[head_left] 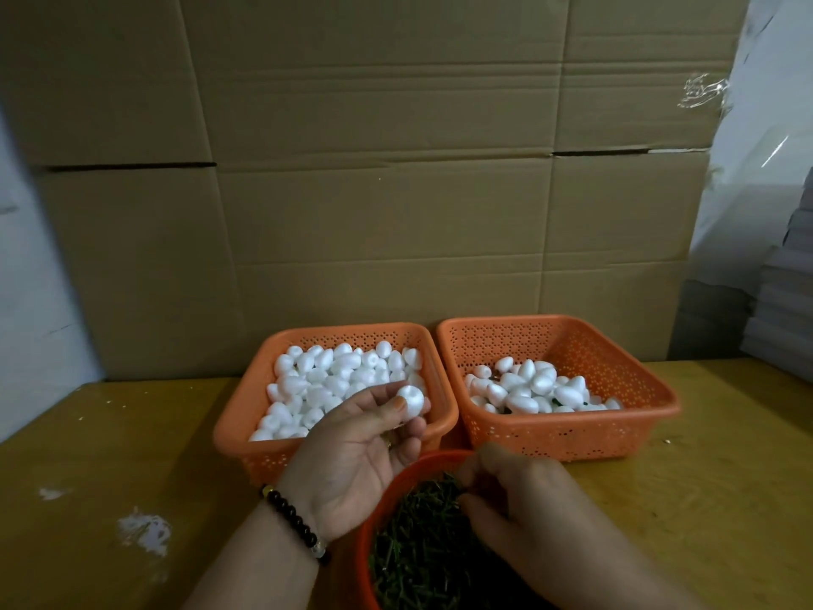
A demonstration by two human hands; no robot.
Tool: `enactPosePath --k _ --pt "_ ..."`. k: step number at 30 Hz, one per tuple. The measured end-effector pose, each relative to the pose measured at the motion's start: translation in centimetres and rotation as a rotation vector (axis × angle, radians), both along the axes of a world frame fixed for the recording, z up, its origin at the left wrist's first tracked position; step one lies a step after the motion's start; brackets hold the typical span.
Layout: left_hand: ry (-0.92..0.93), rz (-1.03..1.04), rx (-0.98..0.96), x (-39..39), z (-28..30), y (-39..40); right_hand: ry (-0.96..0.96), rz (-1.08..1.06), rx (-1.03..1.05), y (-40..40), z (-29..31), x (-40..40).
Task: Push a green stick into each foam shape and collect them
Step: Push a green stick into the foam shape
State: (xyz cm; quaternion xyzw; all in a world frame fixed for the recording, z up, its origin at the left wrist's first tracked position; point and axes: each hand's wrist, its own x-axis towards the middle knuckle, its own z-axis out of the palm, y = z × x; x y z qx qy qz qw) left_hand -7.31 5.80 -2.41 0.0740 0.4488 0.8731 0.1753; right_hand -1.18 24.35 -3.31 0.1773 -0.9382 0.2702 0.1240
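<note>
Left hand (pixel 352 455): pinches foam shape (pixel 411 401) over left basket (pixel 237 438). Right hand (pixel 514 499): fingers curled in stick bowl (pixel 382 499); grip unclear. Advice: draw one stick (pixel 422 521), centre on foam, push straight; deposit in right basket (pixel 572 438).

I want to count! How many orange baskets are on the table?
3. One square basket of foam shapes at the back left, another square basket beside it on the right, and a round basket of green sticks nearest, partly hidden by the hands.
</note>
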Motion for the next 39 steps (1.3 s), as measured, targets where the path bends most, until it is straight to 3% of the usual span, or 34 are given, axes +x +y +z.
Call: enactPosePath --k 8,22,31,39 --pt "-0.104 -0.077 0.071 0.0 -0.3 0.4 -0.022 0.042 0.016 -0.1 -0.1 -0.1" --pt "-0.233 -0.021 0.268 0.1 -0.1 0.9 -0.010 0.062 -0.018 -0.3 0.1 0.0" --pt "-0.155 -0.095 0.280 0.5 0.3 1.0 0.062 0.050 -0.248 -0.2 0.2 0.2" --pt "-0.116 -0.100 0.193 0.7 0.4 1.0 0.022 0.050 -0.627 -0.3 -0.2 -0.2"
